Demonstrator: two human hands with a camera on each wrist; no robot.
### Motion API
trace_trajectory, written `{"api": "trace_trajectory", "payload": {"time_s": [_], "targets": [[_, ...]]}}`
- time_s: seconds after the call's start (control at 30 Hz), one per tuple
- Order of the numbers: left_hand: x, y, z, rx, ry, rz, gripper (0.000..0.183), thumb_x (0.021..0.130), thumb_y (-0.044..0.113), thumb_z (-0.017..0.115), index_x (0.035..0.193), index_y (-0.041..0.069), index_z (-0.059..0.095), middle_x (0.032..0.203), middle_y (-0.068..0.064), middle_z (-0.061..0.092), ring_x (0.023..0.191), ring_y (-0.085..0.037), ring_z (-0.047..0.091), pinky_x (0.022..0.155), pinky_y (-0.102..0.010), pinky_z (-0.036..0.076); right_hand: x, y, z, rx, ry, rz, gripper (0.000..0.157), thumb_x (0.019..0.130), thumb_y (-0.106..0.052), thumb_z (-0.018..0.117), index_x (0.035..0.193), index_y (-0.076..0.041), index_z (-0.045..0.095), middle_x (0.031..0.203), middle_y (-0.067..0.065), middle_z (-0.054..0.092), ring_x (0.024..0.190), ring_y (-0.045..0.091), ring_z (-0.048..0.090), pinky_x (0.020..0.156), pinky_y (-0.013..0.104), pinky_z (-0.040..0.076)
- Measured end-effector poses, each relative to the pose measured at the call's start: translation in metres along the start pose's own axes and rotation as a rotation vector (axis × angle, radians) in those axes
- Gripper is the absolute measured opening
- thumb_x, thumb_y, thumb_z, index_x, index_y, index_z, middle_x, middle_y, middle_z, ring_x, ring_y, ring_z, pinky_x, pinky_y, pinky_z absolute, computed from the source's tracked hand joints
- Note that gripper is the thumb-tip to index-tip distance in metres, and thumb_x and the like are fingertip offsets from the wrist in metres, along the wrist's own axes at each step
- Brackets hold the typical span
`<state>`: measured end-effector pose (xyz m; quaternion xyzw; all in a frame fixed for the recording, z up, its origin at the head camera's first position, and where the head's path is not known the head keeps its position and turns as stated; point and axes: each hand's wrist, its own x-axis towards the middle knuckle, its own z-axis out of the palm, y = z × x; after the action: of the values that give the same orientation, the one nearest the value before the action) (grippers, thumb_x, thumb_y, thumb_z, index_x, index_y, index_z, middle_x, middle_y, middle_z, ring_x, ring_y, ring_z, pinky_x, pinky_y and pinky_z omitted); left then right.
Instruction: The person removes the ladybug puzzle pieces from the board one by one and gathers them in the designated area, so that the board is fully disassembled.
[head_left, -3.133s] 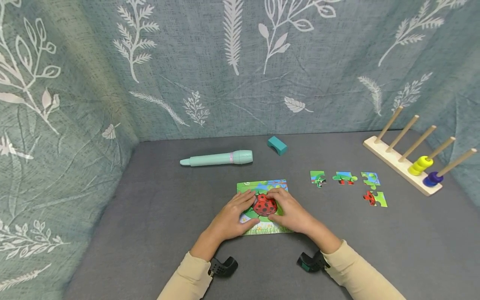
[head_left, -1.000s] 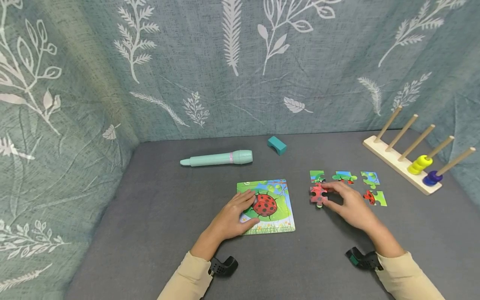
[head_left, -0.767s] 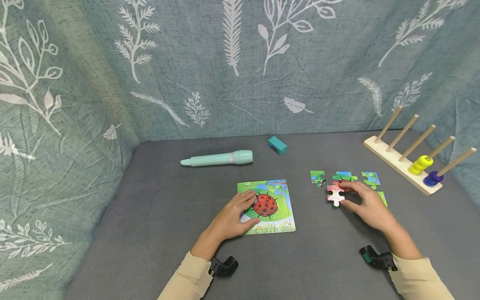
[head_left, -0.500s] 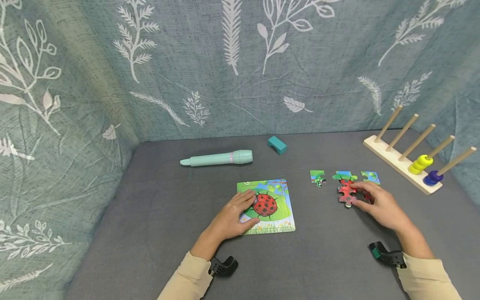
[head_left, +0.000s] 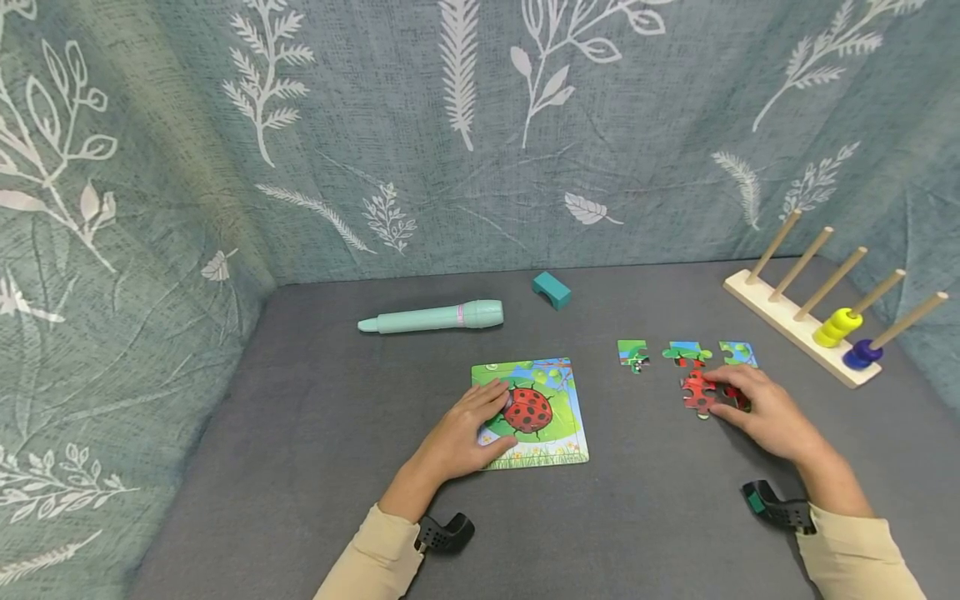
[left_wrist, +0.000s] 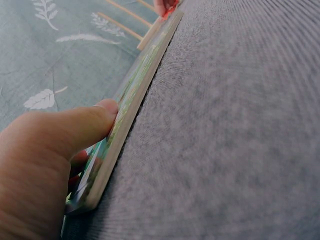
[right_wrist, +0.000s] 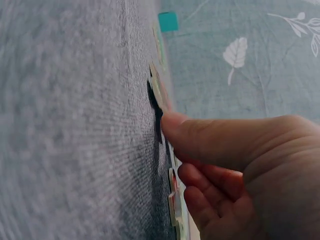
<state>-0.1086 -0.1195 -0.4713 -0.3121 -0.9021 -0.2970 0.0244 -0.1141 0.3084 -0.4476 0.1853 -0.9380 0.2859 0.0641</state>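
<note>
A square ladybug picture board (head_left: 558, 429) lies flat on the grey table. My left hand (head_left: 465, 429) rests on its left part, fingers stretched; in the left wrist view the thumb (left_wrist: 95, 120) lies on top by the board's edge. Farther right, my right hand (head_left: 768, 412) pinches a red, black-dotted jigsaw piece (head_left: 699, 393) between thumb and fingers. In the right wrist view this piece (right_wrist: 157, 90) is tilted, a dark shadow below it. Just behind it lies a green, blue and red piece (head_left: 686, 353). The hand partly covers another red piece (head_left: 737, 397).
A green corner piece (head_left: 632, 353) and a blue-green piece (head_left: 740, 353) lie in the same back row. A mint microphone-shaped toy (head_left: 431, 317) and a teal arched block (head_left: 552, 290) are farther back. A wooden peg stand (head_left: 802, 325) with yellow and blue rings is at right.
My right hand has left the board and gone right. The red piece, first seen in its grip a second ago, has moved right with it and turned. My left hand stays put.
</note>
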Motion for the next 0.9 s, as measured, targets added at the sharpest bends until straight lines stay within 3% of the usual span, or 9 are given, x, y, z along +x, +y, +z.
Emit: {"api": "trace_trajectory", "payload": {"time_s": [0.2,0.57,0.77,0.9], "targets": [[0.0003,-0.0004,0.0008,0.005,0.003,0.006,0.066,0.085,0.033,0.069,0.137,-0.002,0.049,0.145,-0.013,0.044,0.137,-0.026,0.039,0.118,-0.043,0.026,0.0002,-0.0001,0.0004,0.0,-0.013,0.008,0.038,0.081,-0.005,0.072,0.116,0.001,0.06,0.119,0.025,0.053,0.11,0.044,0.048,0.084,0.058,0.041],[0.0011,-0.0002,0.0006,0.009,0.01,0.015,0.066,0.085,0.033,0.069,0.136,-0.002,0.049,0.145,-0.013,0.045,0.137,-0.026,0.04,0.118,-0.043,0.027,-0.0003,0.0006,0.0008,-0.001,-0.014,-0.011,0.041,0.08,-0.004,0.073,0.118,0.002,0.059,0.118,0.023,0.053,0.11,0.043,0.048,0.084,0.057,0.041],[0.0007,0.0001,0.0008,0.003,0.009,0.008,0.066,0.085,0.034,0.069,0.136,-0.002,0.049,0.145,-0.013,0.045,0.137,-0.026,0.039,0.118,-0.043,0.027,-0.0003,-0.0006,-0.0006,0.048,-0.022,0.044,0.046,0.084,-0.013,0.072,0.125,-0.001,0.055,0.126,0.024,0.051,0.116,0.048,0.046,0.088,0.06,0.039],[0.0005,0.0002,0.0007,-0.001,0.011,0.007,0.066,0.085,0.033,0.07,0.136,-0.002,0.049,0.145,-0.013,0.045,0.137,-0.026,0.039,0.118,-0.043,0.027,0.001,-0.0028,-0.0015,0.047,-0.023,0.069,0.05,0.084,-0.018,0.072,0.128,-0.004,0.054,0.128,0.022,0.052,0.117,0.045,0.046,0.092,0.054,0.039]]}}
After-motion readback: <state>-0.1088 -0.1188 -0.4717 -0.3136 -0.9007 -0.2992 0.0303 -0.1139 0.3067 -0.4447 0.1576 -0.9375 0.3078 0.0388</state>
